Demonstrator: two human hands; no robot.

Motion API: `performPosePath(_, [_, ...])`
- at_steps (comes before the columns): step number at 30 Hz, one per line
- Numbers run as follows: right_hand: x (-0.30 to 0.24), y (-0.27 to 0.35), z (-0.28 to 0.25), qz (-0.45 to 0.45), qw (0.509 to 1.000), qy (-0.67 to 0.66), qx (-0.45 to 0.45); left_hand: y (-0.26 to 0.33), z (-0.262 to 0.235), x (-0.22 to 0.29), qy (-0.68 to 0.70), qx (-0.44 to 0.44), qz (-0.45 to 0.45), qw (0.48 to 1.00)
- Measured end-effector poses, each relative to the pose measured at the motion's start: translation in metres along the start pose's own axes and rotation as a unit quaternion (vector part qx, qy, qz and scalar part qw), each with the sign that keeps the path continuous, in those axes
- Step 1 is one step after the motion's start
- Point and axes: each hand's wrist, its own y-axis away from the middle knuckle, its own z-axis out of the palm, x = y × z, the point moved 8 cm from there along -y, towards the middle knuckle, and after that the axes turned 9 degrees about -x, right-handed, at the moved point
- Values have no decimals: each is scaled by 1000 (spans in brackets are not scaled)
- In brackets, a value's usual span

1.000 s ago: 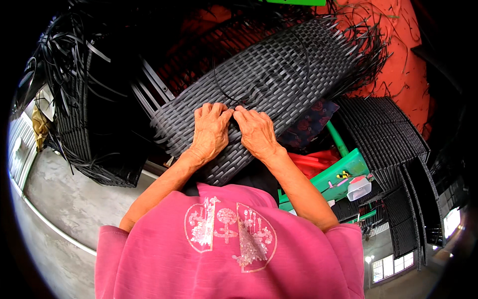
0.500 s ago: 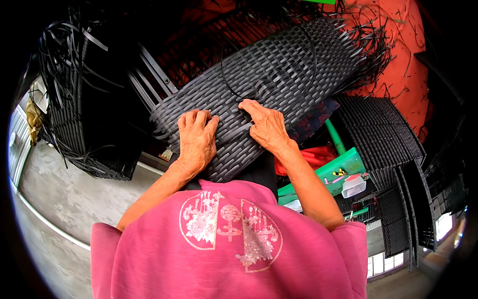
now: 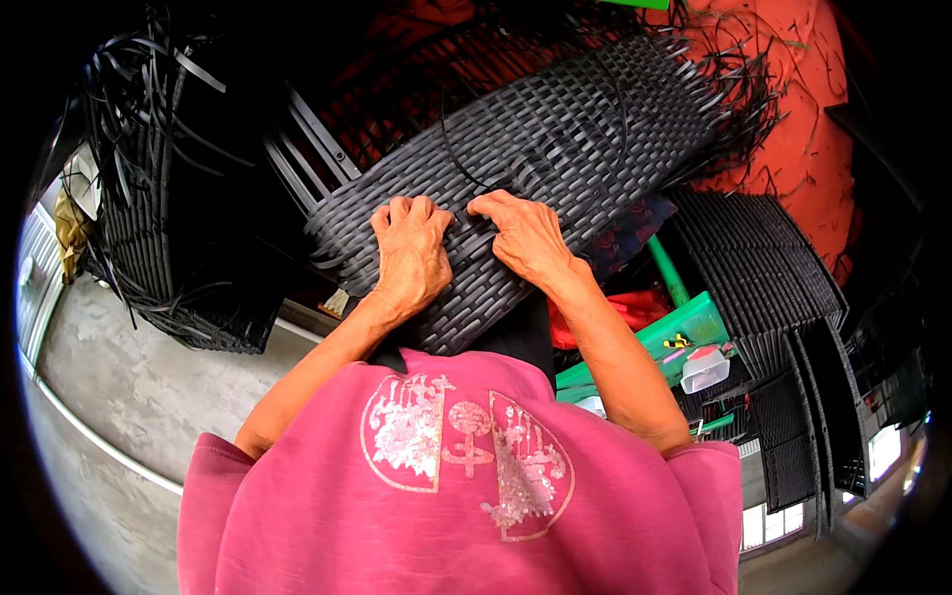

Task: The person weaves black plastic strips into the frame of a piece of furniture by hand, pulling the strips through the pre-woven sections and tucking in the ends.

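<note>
Floor: bare grey concrete (image 3: 119, 397), left of and below the hands; a pale raised strip (image 3: 89, 436) runs across it.
Left of hands: stack of dark woven panels (image 3: 169, 228) with loose black strands sticking out.
Right of hands: more dark woven panels (image 3: 783, 327) leaning in a row.
Beyond hands, upper right: red-orange sheet (image 3: 823, 129).
Below right: green tray (image 3: 684, 332) with a small pale container (image 3: 706, 369).
Light: daylight, bright at the lower right edge.

Matt black woven plastic-strip panel (image 3: 555, 149), rough grey concrete floor (image 3: 119, 387), glossy green plastic tray (image 3: 684, 327)
</note>
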Motion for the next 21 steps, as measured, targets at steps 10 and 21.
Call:
performPosePath(10, [-6, -4, 11, 27, 995, 89, -36, 3, -2, 3, 10, 9, 18, 1000])
performPosePath(21, [-14, 0, 20, 28, 984, 174, 21, 10, 18, 13, -100, -26, -17, 995])
